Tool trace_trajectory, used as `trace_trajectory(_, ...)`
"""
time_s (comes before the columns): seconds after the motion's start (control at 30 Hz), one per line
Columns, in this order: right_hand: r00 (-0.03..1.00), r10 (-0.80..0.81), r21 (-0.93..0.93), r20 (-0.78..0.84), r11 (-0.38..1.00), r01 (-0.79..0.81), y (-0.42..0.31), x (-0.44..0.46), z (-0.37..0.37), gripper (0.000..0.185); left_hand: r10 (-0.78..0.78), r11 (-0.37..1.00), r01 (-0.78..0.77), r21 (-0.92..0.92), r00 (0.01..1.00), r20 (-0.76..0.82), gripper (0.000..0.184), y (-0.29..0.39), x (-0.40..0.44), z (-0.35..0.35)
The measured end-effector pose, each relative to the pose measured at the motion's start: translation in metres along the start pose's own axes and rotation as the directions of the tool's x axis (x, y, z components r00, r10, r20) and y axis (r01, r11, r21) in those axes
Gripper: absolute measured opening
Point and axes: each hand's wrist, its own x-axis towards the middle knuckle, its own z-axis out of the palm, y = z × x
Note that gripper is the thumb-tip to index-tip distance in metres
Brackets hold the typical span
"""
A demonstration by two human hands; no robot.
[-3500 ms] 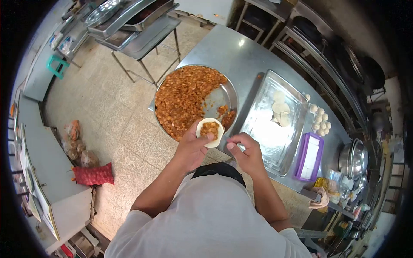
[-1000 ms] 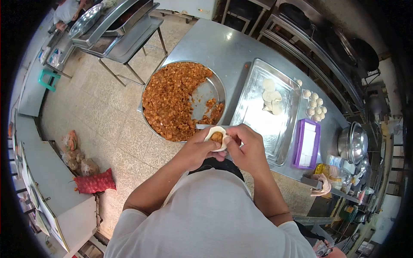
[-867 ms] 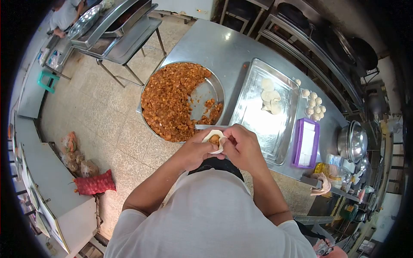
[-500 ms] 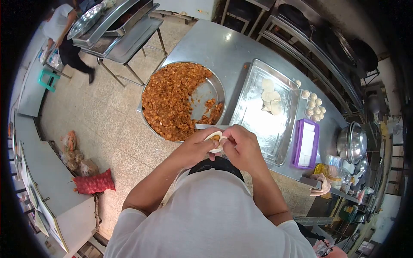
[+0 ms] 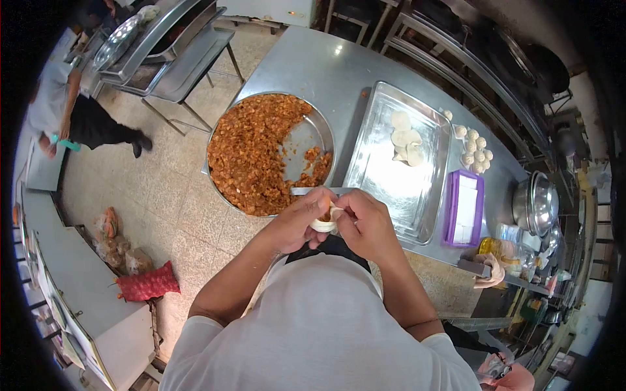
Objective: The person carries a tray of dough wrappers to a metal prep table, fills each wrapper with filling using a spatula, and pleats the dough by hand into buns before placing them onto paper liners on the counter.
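Observation:
Between my two hands is a round dough wrapper (image 5: 323, 225), cupped around a bit of reddish-brown filling. My left hand (image 5: 297, 220) holds it from the left with the fingers curled beneath. From the right, my right hand (image 5: 362, 221) pinches the wrapper's edge between thumb and fingertips. Just beyond my hands lies a wide round metal pan (image 5: 335, 140) with chunky reddish-brown filling (image 5: 251, 150) over most of it. A flat metal utensil (image 5: 301, 191) shows at the pan's near edge, partly hidden by my hands. Several flat dough wrappers (image 5: 407, 138) lie overlapping in a rectangular metal tray (image 5: 385, 195).
Several pleated buns (image 5: 476, 151) sit past the tray, near a purple-rimmed box (image 5: 464, 208). Metal bowls (image 5: 538, 203) and an oil bottle (image 5: 495, 247) stand at the table's right end. Across the floor at left are a person (image 5: 72, 111) and a red mesh sack (image 5: 149, 283).
My left thumb has moved over the wrapper's opening and its rim is gathered higher. At far left, the person has shifted and now holds a green object. My view has shifted slightly.

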Motion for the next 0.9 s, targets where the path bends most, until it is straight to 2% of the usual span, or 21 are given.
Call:
trace_trajectory(0.03,0.998,0.052,0.097,-0.033,0.994,-0.049,-0.002,-0.001,0.000,0.012,-0.007,1.000,0.007,-0.001,1.000,0.003,0.041,-0.004,0.005,0.002)
trace_trajectory(0.1,0.998,0.061,0.040,0.011,0.997,-0.062,0.003,-0.002,-0.005,0.012,-0.010,0.994,0.019,0.105,0.996,-0.084,0.062,-0.009,0.014,0.007)
trace_trajectory(0.13,0.996,0.070,-0.015,0.058,0.997,-0.069,0.006,-0.003,-0.008,0.012,-0.015,0.994,0.024,0.107,0.997,-0.081,0.062,-0.010,0.016,0.008)
trace_trajectory(0.23,0.999,0.015,-0.100,0.035,0.995,-0.011,0.017,-0.007,-0.013,0.013,0.024,0.995,-0.017,0.096,0.997,-0.073,0.060,-0.010,0.023,0.010)
trace_trajectory(0.3,0.999,0.047,-0.040,-0.005,0.998,-0.047,0.016,-0.010,-0.014,0.013,0.019,0.985,0.007,0.173,0.989,-0.148,0.064,-0.008,0.028,0.014)
trace_trajectory(0.37,0.996,0.082,0.015,-0.046,0.997,-0.082,0.016,-0.013,-0.015,0.013,0.002,0.980,0.020,0.199,0.994,-0.112,0.065,-0.008,0.034,0.014)
trace_trajectory(0.43,0.995,0.021,-0.020,-0.093,1.000,-0.023,0.018,-0.014,-0.016,0.008,-0.013,0.974,0.030,0.225,0.997,-0.077,0.066,-0.010,0.039,0.016)
trace_trajectory(0.53,0.993,-0.039,-0.065,-0.112,0.997,0.032,0.028,-0.018,-0.022,0.012,0.011,0.951,0.028,0.307,0.992,-0.126,0.067,-0.006,0.042,0.027)
trace_trajectory(0.6,0.991,0.020,-0.027,-0.132,0.999,-0.024,0.026,-0.020,-0.025,0.012,0.101,0.922,-0.022,0.386,0.978,-0.184,0.068,0.001,0.041,0.041)
trace_trajectory(0.7,0.987,0.098,0.028,-0.127,0.995,-0.095,0.015,-0.018,-0.033,0.011,0.058,0.930,0.028,0.367,0.974,-0.220,0.064,-0.004,0.049,0.038)
trace_trajectory(0.73,0.988,0.114,0.046,-0.104,0.993,-0.110,0.013,-0.017,-0.035,0.011,0.055,0.929,0.029,0.369,0.975,-0.216,0.064,-0.004,0.049,0.037)
trace_trajectory(0.77,0.987,0.115,0.045,-0.109,0.993,-0.111,0.017,-0.018,-0.037,0.011,0.039,0.935,0.015,0.354,0.988,-0.147,0.062,-0.003,0.050,0.036)
trace_trajectory(0.8,0.992,0.064,-0.003,-0.113,0.998,-0.064,0.023,-0.019,-0.038,0.009,0.026,0.941,0.002,0.339,0.997,-0.078,0.061,-0.002,0.051,0.035)
trace_trajectory(0.83,0.993,0.013,-0.049,-0.114,0.999,-0.019,0.026,-0.020,-0.038,0.008,0.023,0.940,0.005,0.341,0.997,-0.076,0.061,-0.003,0.052,0.038)
trace_trajectory(0.9,0.990,0.060,0.011,-0.126,0.998,-0.059,0.024,-0.022,-0.039,0.010,0.171,0.911,-0.120,0.393,0.981,-0.097,0.060,-0.007,0.055,0.044)
